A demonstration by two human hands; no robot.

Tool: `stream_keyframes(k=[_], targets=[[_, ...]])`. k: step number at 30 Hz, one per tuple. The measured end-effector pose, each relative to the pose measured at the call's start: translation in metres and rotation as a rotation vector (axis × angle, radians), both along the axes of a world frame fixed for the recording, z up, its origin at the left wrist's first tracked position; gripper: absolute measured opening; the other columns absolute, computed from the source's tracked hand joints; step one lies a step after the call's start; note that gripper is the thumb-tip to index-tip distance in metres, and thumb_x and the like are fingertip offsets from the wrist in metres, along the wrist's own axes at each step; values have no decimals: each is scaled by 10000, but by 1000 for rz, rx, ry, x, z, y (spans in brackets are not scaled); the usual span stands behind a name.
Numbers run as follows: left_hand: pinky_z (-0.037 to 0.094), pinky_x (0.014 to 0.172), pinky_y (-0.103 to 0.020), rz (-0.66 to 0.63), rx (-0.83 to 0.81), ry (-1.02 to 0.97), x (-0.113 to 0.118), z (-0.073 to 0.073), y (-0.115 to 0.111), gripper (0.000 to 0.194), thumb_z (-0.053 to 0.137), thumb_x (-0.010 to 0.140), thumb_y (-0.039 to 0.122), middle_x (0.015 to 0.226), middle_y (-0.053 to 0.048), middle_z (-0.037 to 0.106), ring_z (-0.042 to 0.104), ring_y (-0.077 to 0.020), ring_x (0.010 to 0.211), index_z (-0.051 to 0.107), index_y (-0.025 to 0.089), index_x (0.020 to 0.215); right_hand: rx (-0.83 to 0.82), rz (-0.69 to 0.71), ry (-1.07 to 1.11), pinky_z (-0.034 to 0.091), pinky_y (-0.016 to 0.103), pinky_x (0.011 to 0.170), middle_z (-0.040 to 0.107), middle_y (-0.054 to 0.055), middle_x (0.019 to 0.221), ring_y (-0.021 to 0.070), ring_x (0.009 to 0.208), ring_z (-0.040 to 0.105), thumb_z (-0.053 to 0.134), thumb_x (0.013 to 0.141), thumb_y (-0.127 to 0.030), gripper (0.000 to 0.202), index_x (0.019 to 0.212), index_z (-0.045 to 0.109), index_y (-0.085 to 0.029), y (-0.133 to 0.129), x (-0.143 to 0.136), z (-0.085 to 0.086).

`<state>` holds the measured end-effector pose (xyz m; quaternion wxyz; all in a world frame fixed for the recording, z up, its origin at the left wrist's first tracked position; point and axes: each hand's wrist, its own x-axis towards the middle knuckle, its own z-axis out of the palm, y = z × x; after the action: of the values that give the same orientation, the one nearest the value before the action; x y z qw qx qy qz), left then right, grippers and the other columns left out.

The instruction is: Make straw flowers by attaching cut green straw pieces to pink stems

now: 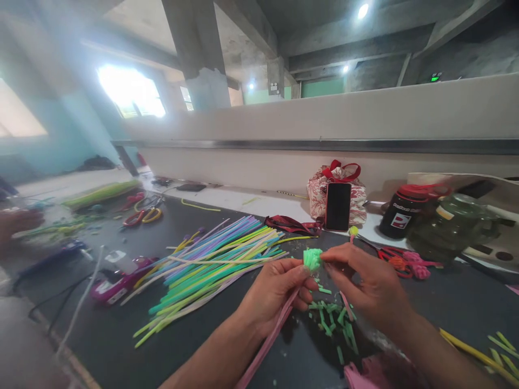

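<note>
Mint-green strip bundle (312, 260) is poking up from a snug left hand (277, 286) pinch, right hand (371, 281) crowding its right edge, can't tell if it's gripping.

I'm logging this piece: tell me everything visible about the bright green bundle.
The bright green bundle is small and blocky, seemingly short plastic-like strips packed together, its surface uneven. The left hand pinches its lower part above the dark table; the right hand meets or nearly meets its right side. Pink strips trail below the left hand; whether they join it is hidden.
</note>
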<state>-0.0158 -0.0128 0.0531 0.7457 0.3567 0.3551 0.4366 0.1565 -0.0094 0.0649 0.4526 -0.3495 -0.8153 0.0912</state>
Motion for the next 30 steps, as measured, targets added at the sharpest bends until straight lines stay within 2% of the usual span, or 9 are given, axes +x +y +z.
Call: stream_keyframes(k=[8,12,20,30], targets=[[406,383,-121,-55,14,47,-1,-1,2,189,687,658,254,584,-20,618,531,-50,412,603,93,710,-55,26,-50,429,228,617,601,7,790,118,685,557,476,830,-120,143,906,563,-204,2,3,2],[400,359,-128,-76,-13,10,-3,-3,3,209,680,666,292,570,-11,613,521,-54,398,581,108,677,-15,64,-82,434,212,598,604,24,841,114,700,561,455,851,-120,204,1010,555,-201,2,4,1],[397,351,-130,-82,-46,8,-4,-4,2,214,658,691,299,562,-10,613,518,-56,390,571,106,657,69,31,-58,459,212,586,592,31,839,119,700,569,485,836,-120,199,1007,542,-204,2,3,-1],[380,326,-127,-113,-110,-29,-3,-5,2,200,630,701,288,546,-8,604,501,-53,365,577,100,656,328,-50,-252,474,200,578,605,65,904,122,745,609,507,851,-166,165,1003,560,-200,7,6,-10]])
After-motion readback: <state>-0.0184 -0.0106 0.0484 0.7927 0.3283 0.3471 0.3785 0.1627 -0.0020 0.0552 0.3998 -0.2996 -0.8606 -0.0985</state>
